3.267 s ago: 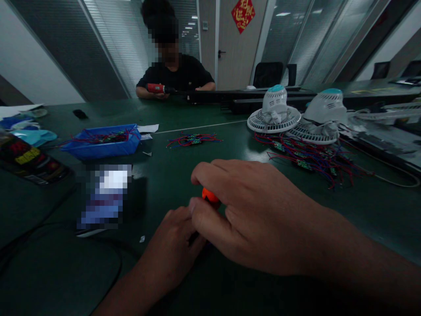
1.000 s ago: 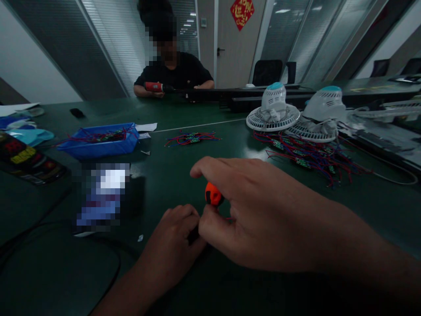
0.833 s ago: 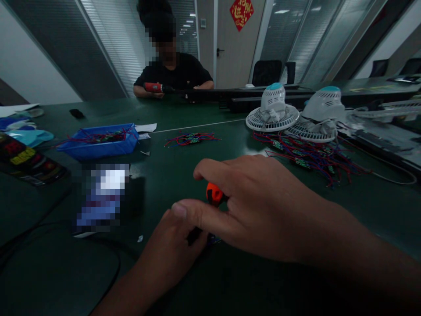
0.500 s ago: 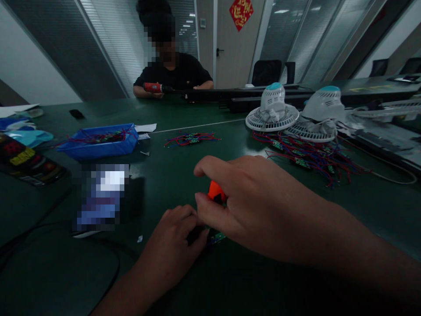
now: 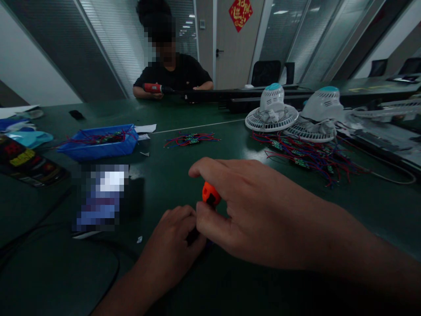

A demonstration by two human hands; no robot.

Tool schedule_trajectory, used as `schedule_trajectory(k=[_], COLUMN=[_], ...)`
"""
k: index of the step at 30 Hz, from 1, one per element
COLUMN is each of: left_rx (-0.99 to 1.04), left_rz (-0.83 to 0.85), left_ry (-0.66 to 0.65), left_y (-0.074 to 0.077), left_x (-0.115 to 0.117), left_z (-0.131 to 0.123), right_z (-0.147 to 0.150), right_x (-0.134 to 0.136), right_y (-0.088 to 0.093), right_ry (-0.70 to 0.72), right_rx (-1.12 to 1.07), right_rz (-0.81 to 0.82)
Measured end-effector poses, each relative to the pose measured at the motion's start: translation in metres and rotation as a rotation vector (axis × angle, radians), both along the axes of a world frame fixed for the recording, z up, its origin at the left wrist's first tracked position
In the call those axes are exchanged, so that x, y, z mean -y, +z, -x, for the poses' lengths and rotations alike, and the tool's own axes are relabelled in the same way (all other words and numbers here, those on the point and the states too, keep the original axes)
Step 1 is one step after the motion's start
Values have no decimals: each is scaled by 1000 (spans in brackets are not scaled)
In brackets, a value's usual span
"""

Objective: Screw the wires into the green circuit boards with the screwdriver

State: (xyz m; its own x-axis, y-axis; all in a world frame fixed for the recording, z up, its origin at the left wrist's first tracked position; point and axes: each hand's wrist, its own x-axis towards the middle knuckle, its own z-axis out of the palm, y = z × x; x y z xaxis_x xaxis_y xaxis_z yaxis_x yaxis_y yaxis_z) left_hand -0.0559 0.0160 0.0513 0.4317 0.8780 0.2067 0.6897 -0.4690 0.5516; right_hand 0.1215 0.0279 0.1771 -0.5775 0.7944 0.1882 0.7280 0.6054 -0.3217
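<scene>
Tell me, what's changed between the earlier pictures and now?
The orange handle at the right hand now shows a different side, apparently turned. The right thumb stretched across the left hand, then drew back. The left hand, blue tray and white fans stayed put.

R hand (image 5: pixel 250 210) grips orange-blk handle (image 5: pixel 211 192) (L hand (image 5: pixel 177 235) just beside).

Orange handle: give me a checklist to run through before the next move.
1. Orange handle between thumb and index finger of the right hand: ok.
2. Firm grip on it: cannot tell.
3. Its lower end in sight: not ok, hidden behind the right hand.
4. What the left hand covers: cannot tell.
5. Wire bundle beyond the hands, touching neither: ok.
6. Blue tray upright: ok.
</scene>
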Motion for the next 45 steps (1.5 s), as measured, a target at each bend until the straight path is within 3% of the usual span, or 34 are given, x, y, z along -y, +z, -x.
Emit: schedule_trajectory(k=[6,15,21,36,42,45], left_rx=[-100,-166,-188,-196,-179,-65], left_rz=[1,-4,-13,-46,-248,-326], left_ry=[-30,17,76,82,151,89], left_y=[8,3,1,1,10,16], left_x=[0,1,0,-1,3,10], left_z=[-3,-2,0,-1,-3,-8], right_z=[-2,-4,-6,-9,-14,-14], right_x=[-3,-6,-7,-6,-12,-32], right_y=[-4,-2,-3,0,10,7], right_ry=[-18,-57,-78,-94,-100,-83], right_rx=[67,6,38,42,-92,-109], right_rz=[-80,-148,-171,-160,-104,-126])
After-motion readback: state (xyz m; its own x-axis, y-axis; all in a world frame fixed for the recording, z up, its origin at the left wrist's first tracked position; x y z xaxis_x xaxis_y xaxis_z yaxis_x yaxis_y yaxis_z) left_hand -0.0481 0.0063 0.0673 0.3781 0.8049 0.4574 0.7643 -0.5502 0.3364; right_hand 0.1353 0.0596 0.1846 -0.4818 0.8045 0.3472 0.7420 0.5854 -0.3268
